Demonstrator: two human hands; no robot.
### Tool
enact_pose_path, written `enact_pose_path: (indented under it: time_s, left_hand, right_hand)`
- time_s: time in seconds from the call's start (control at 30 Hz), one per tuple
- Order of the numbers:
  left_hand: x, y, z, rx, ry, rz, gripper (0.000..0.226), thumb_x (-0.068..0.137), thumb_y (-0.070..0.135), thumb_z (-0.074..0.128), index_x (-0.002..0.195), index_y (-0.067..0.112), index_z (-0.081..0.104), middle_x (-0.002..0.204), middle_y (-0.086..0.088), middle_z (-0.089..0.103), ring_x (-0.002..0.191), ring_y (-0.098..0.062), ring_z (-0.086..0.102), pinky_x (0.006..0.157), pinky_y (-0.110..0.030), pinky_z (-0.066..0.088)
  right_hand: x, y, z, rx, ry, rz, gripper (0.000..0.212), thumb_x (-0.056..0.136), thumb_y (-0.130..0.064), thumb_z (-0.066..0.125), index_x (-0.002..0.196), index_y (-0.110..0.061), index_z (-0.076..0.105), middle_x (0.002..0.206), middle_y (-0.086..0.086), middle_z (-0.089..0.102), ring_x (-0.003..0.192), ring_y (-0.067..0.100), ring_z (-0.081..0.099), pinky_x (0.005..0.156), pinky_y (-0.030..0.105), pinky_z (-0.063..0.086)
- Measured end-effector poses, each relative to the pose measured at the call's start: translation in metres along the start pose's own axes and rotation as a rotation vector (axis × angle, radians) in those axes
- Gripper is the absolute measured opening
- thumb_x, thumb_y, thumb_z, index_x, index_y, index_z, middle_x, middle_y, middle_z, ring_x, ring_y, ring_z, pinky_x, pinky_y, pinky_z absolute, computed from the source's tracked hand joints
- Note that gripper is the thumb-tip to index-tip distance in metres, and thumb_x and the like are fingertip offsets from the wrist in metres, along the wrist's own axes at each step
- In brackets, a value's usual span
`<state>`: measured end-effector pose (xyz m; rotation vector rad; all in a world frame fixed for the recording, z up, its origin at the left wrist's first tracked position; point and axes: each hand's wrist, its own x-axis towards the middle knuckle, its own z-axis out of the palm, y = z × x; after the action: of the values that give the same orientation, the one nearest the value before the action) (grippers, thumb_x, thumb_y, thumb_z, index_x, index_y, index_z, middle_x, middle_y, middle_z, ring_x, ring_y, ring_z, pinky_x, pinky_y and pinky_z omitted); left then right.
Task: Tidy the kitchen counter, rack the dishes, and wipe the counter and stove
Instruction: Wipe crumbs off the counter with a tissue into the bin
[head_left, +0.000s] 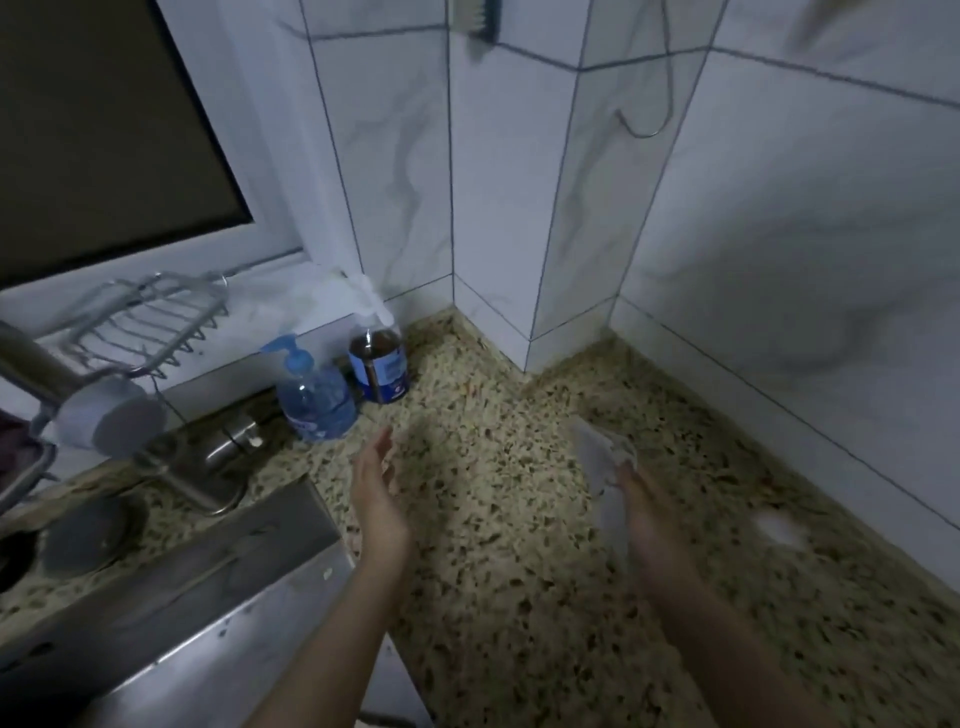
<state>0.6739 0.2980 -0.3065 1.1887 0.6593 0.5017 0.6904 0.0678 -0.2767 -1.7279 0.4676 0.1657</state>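
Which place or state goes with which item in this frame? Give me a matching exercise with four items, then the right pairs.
Items:
1. pump bottle
2. spray bottle
3. wire rack
4. cloth

Places or states:
A. held in the right hand
B. on the window ledge behind the sink
C. brown contents, white trigger head
D. clear blue, nearest the open left hand

Pairs: 1-D, 2-C, 3-B, 4-A

Right hand (641, 512) grips cloth (605, 462) above counter (493, 467).
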Motion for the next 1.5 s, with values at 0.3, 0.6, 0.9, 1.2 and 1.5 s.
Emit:
enact_pose_path:
  time_s: [0.3, 0.6, 0.9, 1.2, 1.5]
  left_hand:
    - [0.072, -0.006, -0.027, 0.1, -0.125, 0.047, 0.047, 0.086, 0.056, 0.034, 0.12, 0.033, 0.055, 0.133, 0.008, 0.054, 0.125, -0.008, 0.048, 0.104, -0.029, 0.035]
    - [0.092, -0.011, -0.041, 0.009, -0.102, 0.054, 0.05, 0.092, 0.057, 0.031, 0.12, 0.026, 0.059, 0.125, 0.013, 0.061, 0.117, 0.0, 0.054, 0.096, -0.02, 0.04]
    - [0.078, -0.02, -0.036, 0.056, -0.073, 0.096, 0.052, 0.086, 0.063, 0.032, 0.114, 0.032, 0.061, 0.124, 0.011, 0.062, 0.12, -0.006, 0.053, 0.102, -0.027, 0.038]
    - [0.039, -0.02, -0.065, 0.114, 0.053, -0.036, 0.03, 0.101, 0.025, 0.035, 0.103, 0.036, 0.063, 0.124, 0.012, 0.055, 0.12, -0.006, 0.047, 0.112, -0.041, 0.031]
    - [-0.051, -0.017, -0.1, 0.711, -0.086, 0.064, 0.039, 0.1, 0.026, 0.038, 0.138, 0.019, 0.044, 0.15, -0.001, 0.034, 0.139, -0.017, 0.028, 0.112, -0.031, 0.02]
  right_hand:
    - [0.093, -0.026, 0.143, -0.282, -0.072, -0.462, 0.027, 0.101, -0.033, 0.036, 0.115, -0.034, 0.059, 0.104, -0.016, 0.06, 0.091, -0.005, 0.054, 0.076, 0.014, 0.043]
    - [0.15, -0.014, 0.204, -0.463, -0.298, -0.379, 0.032, 0.101, -0.031, 0.038, 0.127, -0.031, 0.057, 0.117, -0.005, 0.064, 0.105, 0.021, 0.06, 0.091, 0.038, 0.048]
    - [0.114, 0.001, 0.182, -0.303, -0.654, -0.351, 0.032, 0.095, -0.002, 0.045, 0.115, -0.018, 0.063, 0.119, -0.007, 0.06, 0.097, -0.015, 0.056, 0.079, 0.005, 0.045]
    - [0.052, 0.041, 0.128, -0.299, -0.794, -0.341, 0.038, 0.095, -0.004, 0.049, 0.101, -0.035, 0.069, 0.118, -0.008, 0.064, 0.119, 0.012, 0.055, 0.107, 0.039, 0.04]
    - [-0.034, 0.079, 0.036, -0.375, -0.815, -0.252, 0.027, 0.094, -0.008, 0.051, 0.093, -0.021, 0.075, 0.112, -0.005, 0.068, 0.11, 0.007, 0.06, 0.1, 0.035, 0.047]
